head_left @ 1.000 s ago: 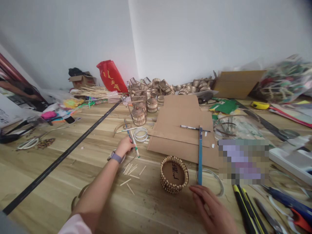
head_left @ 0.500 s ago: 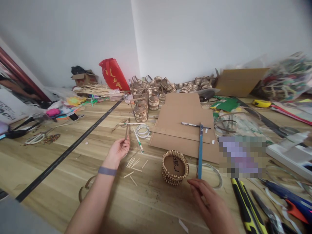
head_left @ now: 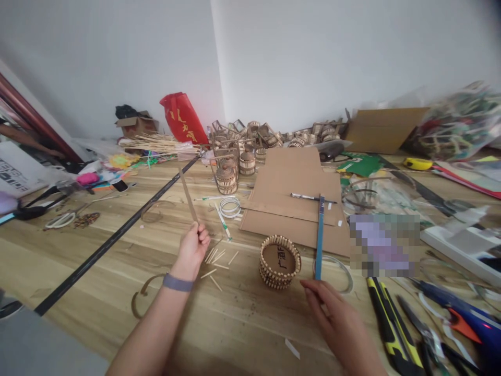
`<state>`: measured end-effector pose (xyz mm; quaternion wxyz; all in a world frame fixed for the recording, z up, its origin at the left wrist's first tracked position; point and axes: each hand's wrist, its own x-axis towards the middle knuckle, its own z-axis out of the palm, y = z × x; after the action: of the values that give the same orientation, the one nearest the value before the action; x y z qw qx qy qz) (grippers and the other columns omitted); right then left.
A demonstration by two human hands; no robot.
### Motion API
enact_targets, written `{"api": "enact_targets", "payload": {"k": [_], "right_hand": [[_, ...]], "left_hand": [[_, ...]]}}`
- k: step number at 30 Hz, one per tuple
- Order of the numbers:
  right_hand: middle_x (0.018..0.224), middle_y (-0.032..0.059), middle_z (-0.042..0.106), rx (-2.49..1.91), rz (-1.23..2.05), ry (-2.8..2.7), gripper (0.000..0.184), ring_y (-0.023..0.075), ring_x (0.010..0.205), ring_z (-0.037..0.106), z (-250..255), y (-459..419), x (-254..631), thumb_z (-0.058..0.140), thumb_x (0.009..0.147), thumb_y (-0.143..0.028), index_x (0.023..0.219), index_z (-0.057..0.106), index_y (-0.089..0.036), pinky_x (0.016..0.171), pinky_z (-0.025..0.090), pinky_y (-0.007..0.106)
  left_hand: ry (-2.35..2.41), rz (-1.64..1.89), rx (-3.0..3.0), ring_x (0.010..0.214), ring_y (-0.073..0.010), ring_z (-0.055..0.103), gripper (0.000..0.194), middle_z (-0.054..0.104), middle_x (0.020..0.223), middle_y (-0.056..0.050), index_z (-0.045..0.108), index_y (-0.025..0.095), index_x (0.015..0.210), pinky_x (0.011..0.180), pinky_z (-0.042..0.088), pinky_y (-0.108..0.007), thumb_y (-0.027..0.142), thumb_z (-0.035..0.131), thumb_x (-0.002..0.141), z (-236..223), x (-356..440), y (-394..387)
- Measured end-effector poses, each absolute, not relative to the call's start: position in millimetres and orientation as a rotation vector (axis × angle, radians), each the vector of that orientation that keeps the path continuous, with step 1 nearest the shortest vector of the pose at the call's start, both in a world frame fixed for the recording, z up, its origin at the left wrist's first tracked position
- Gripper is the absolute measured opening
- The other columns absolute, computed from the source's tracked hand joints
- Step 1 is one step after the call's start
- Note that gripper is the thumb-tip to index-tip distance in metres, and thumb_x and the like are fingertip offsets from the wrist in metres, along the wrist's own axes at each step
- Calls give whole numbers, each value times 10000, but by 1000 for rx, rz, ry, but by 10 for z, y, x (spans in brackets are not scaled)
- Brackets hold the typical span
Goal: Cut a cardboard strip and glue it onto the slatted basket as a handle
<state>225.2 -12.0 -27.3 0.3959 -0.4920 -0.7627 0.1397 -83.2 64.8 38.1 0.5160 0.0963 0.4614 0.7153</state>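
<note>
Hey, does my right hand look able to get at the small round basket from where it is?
Probably yes: your right hand is close beside the basket, and nothing appears to stand between them. The blue ruler lies beyond the fingers, off that path.

Left arm (head_left: 151,324)'s stretched forward, grip (head_left: 194,246) curled into a fist; right grip (head_left: 334,316)'s lower, fingers (head_left: 318,289) loosely bent, kinda hard to tell if they're touching.

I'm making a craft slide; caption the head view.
Left hand holds up a thin strip, right hand near a round basket.
</note>
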Motion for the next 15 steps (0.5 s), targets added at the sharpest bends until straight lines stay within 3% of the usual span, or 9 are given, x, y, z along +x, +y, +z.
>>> {"api": "enact_targets", "payload": {"k": [4,7,9,11,15], "right_hand": [[820,65,741,-1252,365,-1907,237,193,737,720,-249,-113,2250,465,930,-305,929,684,-215,654,569,282],[824,75,748,-1294,404,-1799,235,199,737,716,-157,-156,2229,486,921,-326,905,691,-211,654,568,284],[788,69,742,-1323,465,-1716,244,187,677,697,-47,-220,2185,499,918,-350,909,700,-212,605,555,268],[763,60,734,-1308,569,-1667,261,174,629,675,77,-299,2123,523,910,-394,947,707,-213,573,540,256],[671,35,674,-1220,838,-1614,346,160,585,620,239,-435,2035,546,890,-516,851,693,-205,554,518,246]], "left_hand": [[1090,1674,387,386,-35,273,251,338,534,102,442,178,750,377,210,-142,223,472,996,421,-541,433],[1078,1593,550,434,-50,302,359,373,538,85,426,187,693,413,240,-163,390,629,910,436,-256,154],[1171,1455,895,474,-70,331,470,394,550,70,405,200,671,455,286,-191,582,556,898,403,-64,-78],[1233,1190,1137,513,-93,369,496,420,573,58,446,206,722,510,331,-222,666,451,906,338,106,-307],[1125,734,1468,631,-128,470,420,515,684,26,513,204,922,623,377,-260,582,337,976,191,317,-589]]}}
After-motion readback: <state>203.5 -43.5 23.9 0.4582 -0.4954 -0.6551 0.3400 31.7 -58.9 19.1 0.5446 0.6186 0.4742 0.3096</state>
